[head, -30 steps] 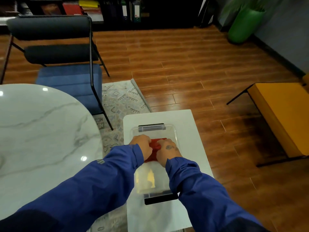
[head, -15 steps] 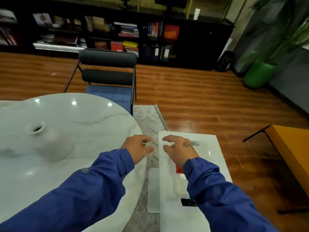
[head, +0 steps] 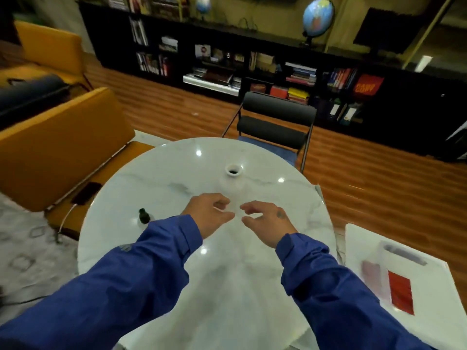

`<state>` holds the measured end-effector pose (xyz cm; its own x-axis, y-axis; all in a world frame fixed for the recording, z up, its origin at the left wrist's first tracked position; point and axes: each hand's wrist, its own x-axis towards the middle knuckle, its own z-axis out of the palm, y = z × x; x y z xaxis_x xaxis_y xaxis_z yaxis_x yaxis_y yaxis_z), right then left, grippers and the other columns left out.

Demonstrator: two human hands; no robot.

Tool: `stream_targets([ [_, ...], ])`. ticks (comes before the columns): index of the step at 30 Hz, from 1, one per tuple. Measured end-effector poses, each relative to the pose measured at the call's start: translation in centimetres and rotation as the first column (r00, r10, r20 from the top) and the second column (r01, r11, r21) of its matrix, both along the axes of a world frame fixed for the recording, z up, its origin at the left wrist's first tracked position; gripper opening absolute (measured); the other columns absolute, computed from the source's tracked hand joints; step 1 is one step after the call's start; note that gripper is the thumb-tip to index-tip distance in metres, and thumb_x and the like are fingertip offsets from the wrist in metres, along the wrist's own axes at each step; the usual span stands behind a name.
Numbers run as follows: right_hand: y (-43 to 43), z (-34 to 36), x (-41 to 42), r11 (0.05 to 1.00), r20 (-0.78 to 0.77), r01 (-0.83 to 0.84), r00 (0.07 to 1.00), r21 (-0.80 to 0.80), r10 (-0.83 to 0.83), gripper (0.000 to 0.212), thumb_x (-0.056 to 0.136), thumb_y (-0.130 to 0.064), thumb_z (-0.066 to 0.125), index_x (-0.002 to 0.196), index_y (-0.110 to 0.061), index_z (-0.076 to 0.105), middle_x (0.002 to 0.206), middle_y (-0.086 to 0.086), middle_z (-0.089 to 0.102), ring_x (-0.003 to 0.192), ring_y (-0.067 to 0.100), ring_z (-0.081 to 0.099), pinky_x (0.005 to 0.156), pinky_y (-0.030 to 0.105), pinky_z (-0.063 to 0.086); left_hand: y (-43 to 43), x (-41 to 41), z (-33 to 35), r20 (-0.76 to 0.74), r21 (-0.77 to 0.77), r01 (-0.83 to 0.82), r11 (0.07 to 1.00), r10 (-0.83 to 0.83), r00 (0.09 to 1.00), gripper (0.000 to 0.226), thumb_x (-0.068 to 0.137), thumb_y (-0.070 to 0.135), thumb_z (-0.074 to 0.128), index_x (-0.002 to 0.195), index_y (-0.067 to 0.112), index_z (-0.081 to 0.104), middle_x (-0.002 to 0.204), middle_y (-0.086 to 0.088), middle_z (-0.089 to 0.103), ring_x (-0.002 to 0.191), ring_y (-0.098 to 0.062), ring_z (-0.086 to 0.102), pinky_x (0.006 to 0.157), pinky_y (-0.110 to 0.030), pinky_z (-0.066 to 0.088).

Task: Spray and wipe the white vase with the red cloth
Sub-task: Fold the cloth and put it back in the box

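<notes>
On the round white marble tabletop (head: 151,188), near its middle and just beyond both hands: the small white ceramic vase (head: 233,181), upright, round dark mouth up, flared lip, narrow neck widening into a squat body. Glossy and nearly the same tone as the marble, so hard to pick out at the base; no dirt or wet film to be made out through the blur. Left hand (head: 208,214) and right hand (head: 269,219), in blue jacket sleeves, side by side above the table just short of the vase, fingers loosely curled and spread, holding nothing, not touching the vase or each other. Seemingly a reach toward the vase, with spraying and wiping possibly yet to come, though not certain from this alone. To do it well: close one hand around the body rather than the thin neck, keep the base flat on the slick marble, and avoid a sideways knock, since a smooth, narrow-necked piece probably tips and slides easily. Small dark green bottle (head: 144,215) to the left, well apart from the vase, probably the sprayer. Folded red cloth (head: 401,294) far to the right, lying in a clear plastic box (head: 384,251) on a white side table (head: 358,238); fetch both before wiping.
</notes>
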<state>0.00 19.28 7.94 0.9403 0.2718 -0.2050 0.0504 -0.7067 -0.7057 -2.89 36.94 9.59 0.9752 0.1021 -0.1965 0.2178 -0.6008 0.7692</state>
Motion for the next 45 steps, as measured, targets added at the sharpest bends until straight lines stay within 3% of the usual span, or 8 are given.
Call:
stream_targets([
  [3, 5.7, 0.1, -0.4, 0.994, -0.005, -0.101, 0.995, 0.049, 0.102, 0.030, 0.087, -0.030, 0.063, 0.117, -0.036, 0.063, 0.113, -0.012, 0.062, 0.096, 0.010, 0.062, 0.077, 0.019, 0.044, 5.4, -1.8, 0.2, 0.027, -0.013, -0.134, 0.991, 0.134, 0.991, 0.033, 0.079, 0.031, 0.072, 0.111, 0.022, 0.066, 0.100, 0.006, 0.068, 0.090, -0.015, 0.067, 0.085, -0.030, 0.056],
  [7, 11.5, -0.3, -0.4, 0.980, -0.029, -0.188, 0.981, 0.063, 0.190, 0.036, 0.085, -0.028, 0.064, 0.121, -0.033, 0.061, 0.113, -0.011, 0.061, 0.095, 0.011, 0.061, 0.069, 0.015, 0.043, 11.4, -3.7, -0.2, 0.067, -0.065, -0.313, 0.948, 0.317, 0.946, 0.022, 0.082, 0.025, 0.070, 0.104, 0.024, 0.068, 0.093, 0.006, 0.068, 0.079, -0.013, 0.068, 0.065, -0.020, 0.054],
  [13, 18.6, -2.8, -0.5, 0.954, -0.117, -0.297, 0.949, -0.040, 0.291, 0.052, 0.086, -0.023, 0.065, 0.135, -0.027, 0.049, 0.128, -0.004, 0.055, 0.098, 0.011, 0.049, 0.069, 0.017, 0.038, 17.5, -6.0, -3.5, -0.012, -0.133, -0.519, 0.844, 0.522, 0.853, 0.029, 0.082, 0.004, 0.062, 0.107, 0.018, 0.069, 0.104, -0.006, 0.069, 0.092, -0.029, 0.066, 0.084, -0.045, 0.057],
  [20, 22.3, -6.2, -1.3, 0.956, -0.116, -0.285, 0.954, -0.073, 0.276, 0.060, 0.083, -0.021, 0.069, 0.138, -0.024, 0.045, 0.130, 0.002, 0.055, 0.109, 0.020, 0.055, 0.079, 0.026, 0.044, 17.6, -6.4, -8.0, -0.195, -0.101, -0.399, 0.911, 0.375, 0.906, 0.048, 0.085, 0.000, 0.055, 0.131, 0.015, 0.055, 0.130, -0.006, 0.061, 0.117, -0.027, 0.059, 0.102, -0.043, 0.048],
  [27, 22.7, -7.6, -2.0, 0.983, -0.054, -0.178, 0.982, 0.051, 0.180, 0.034, 0.085, -0.030, 0.068, 0.116, -0.020, 0.060, 0.108, 0.000, 0.064, 0.090, 0.020, 0.061, 0.066, 0.023, 0.044, 17.3, -5.9, -8.2, -0.176, -0.082, -0.359, 0.930, 0.341, 0.923, 0.041, 0.088, 0.003, 0.054, 0.127, 0.015, 0.060, 0.125, -0.005, 0.065, 0.113, -0.027, 0.061, 0.101, -0.042, 0.048],
  [31, 20.7, -7.0, -1.6, 0.983, -0.067, -0.150, 0.985, 0.105, 0.158, 0.036, 0.081, -0.036, 0.072, 0.112, -0.020, 0.063, 0.108, -0.002, 0.064, 0.088, 0.020, 0.062, 0.068, 0.025, 0.047, 16.6, -5.4, -7.6, -0.149, -0.086, -0.317, 0.945, 0.302, 0.942, 0.035, 0.088, 0.004, 0.055, 0.118, 0.018, 0.065, 0.115, -0.003, 0.069, 0.104, -0.023, 0.064, 0.096, -0.036, 0.051],
  [38, 11.6, -3.9, -0.2, 0.990, -0.046, -0.005, 0.999, 0.142, 0.011, 0.037, 0.070, -0.036, 0.078, 0.102, -0.023, 0.065, 0.098, -0.008, 0.066, 0.078, 0.015, 0.065, 0.073, 0.038, 0.060, 10.2, -1.7, -4.2, -0.055, -0.151, -0.091, 0.984, 0.083, 0.995, 0.021, 0.085, 0.009, 0.063, 0.102, 0.018, 0.072, 0.099, -0.001, 0.074, 0.099, -0.018, 0.068, 0.093, -0.032, 0.052],
  [45, -4.8, -0.2, -0.6, 0.928, 0.039, 0.341, 0.936, 0.153, -0.350, 0.040, 0.071, -0.046, 0.074, 0.097, -0.017, 0.065, 0.089, -0.001, 0.068, 0.078, 0.021, 0.067, 0.068, 0.043, 0.060, -6.3, 3.0, -1.5, 0.058, -0.247, 0.234, 0.940, -0.227, 0.972, 0.022, 0.086, 0.014, 0.064, 0.107, 0.015, 0.071, 0.105, -0.002, 0.072, 0.097, -0.019, 0.067, 0.092, -0.036, 0.054],
])
